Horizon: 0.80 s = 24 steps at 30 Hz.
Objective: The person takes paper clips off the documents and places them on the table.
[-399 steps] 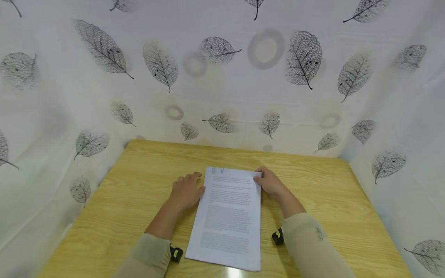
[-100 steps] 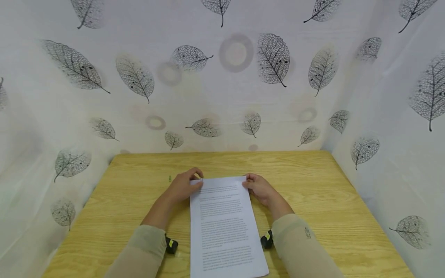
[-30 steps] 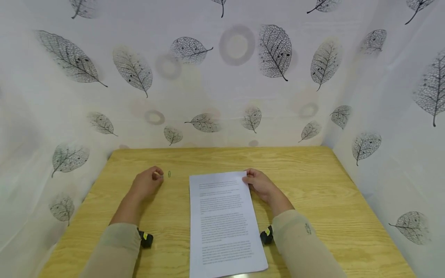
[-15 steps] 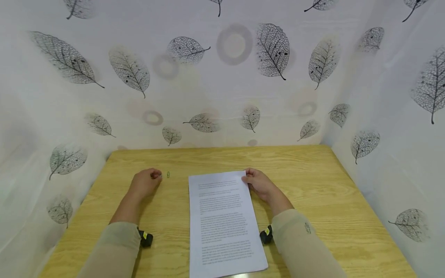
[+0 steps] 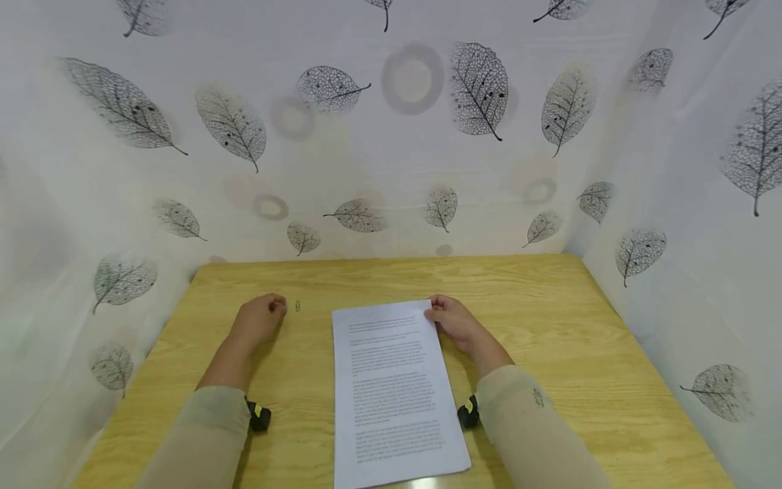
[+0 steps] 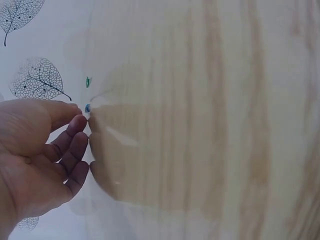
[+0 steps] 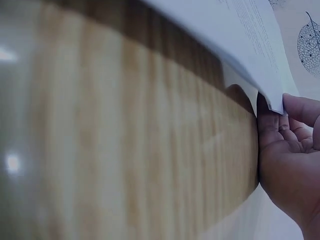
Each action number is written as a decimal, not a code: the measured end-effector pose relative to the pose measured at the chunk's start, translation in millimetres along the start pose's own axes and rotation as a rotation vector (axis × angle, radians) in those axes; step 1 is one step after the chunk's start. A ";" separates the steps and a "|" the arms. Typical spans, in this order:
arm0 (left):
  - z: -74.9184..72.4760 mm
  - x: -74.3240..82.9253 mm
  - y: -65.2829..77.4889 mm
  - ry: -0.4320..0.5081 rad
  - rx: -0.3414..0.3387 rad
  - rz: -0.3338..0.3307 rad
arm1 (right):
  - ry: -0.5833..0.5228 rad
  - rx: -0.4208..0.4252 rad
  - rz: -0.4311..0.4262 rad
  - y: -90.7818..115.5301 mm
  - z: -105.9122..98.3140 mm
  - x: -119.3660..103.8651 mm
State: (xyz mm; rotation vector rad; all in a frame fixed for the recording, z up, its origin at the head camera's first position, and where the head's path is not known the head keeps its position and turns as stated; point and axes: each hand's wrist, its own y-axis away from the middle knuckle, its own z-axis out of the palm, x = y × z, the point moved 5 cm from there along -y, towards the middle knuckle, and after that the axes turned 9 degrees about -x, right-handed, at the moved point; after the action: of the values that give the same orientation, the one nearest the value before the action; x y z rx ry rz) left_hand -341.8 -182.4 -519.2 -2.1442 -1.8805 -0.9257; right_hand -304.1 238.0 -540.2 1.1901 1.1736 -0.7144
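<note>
A stack of printed paper [image 5: 391, 394] lies on the wooden table. At its upper right corner my right hand [image 5: 458, 324] grips the edge; in the right wrist view the thumb [image 7: 300, 107] is on top, the fingers underneath, and the corner is slightly raised. Left of the stack, my left hand [image 5: 258, 320] rests on the table with loosely curled fingers. Just past its thumb tip is a small blue clip [image 6: 87, 108], apparently on the table and hidden in the head view. A green paper clip [image 5: 297, 305] lies a little farther right.
The wooden table [image 5: 580, 380] reaches back to a white leaf-patterned curtain [image 5: 391, 156], which also hangs along both sides. Black wrist cameras [image 5: 259, 416] sit by the sleeve cuffs.
Two clips were on the stack at first; now none shows there and its top page differs. My left hand has left the top left corner for the table. My right hand keeps its grip.
</note>
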 end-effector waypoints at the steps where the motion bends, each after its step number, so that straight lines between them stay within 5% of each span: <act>1: -1.1 0.5 1.2 0.006 -0.008 -0.003 | 0.010 0.010 0.000 -0.3 0.4 -0.1; 17: -9.7 22.6 29.3 -0.026 0.003 0.044 | 0.038 0.158 0.024 13.6 5.4 -18.9; 24: -4.9 44.3 40.9 -0.019 0.022 0.095 | 0.174 0.208 0.029 16.9 -8.2 -32.4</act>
State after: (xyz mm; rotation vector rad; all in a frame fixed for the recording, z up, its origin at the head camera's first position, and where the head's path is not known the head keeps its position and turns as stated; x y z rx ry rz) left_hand -303.9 -155.6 -480.3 -2.2157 -1.7711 -0.8644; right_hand -300.7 245.7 -503.7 1.4644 1.2444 -0.7357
